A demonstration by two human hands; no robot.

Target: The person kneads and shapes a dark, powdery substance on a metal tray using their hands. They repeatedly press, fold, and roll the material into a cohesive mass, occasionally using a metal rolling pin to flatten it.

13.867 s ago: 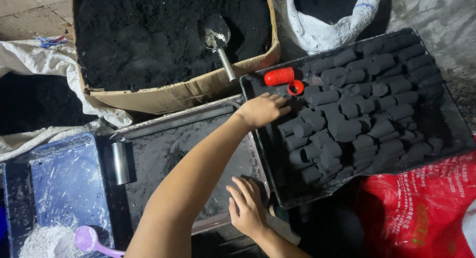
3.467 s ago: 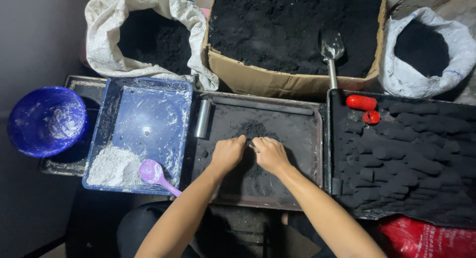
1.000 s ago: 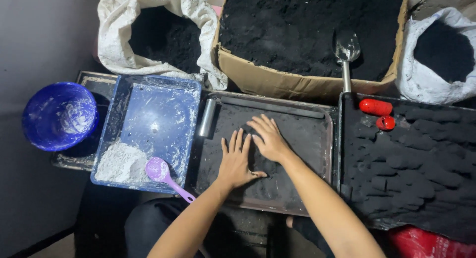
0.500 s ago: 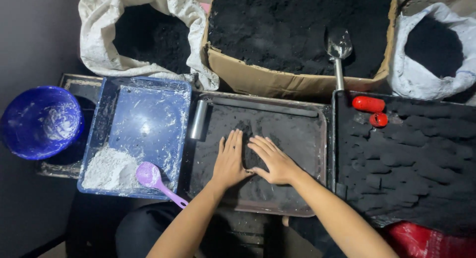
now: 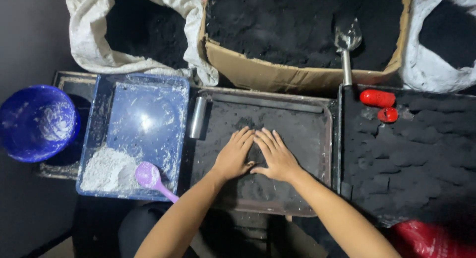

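Dim floor, crowded with trays: left hand (image 5: 234,156) and right hand (image 5: 275,156) press flat, fingers spread, on soft, crumbly black powder (image 5: 258,186); scoop underneath.

At your left you see a blue bowl (image 5: 37,121) and a blue tray (image 5: 148,114) holding white powder (image 5: 104,169) with a purple scoop (image 5: 148,176); a cardboard box (image 5: 297,77) of black powder holds a metal trowel (image 5: 347,40)

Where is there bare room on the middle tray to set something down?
Free: the strip of the middle tray between the metal cylinder and its right rim, above the fingertips. Crowded: the centre, under the left hand and right hand.
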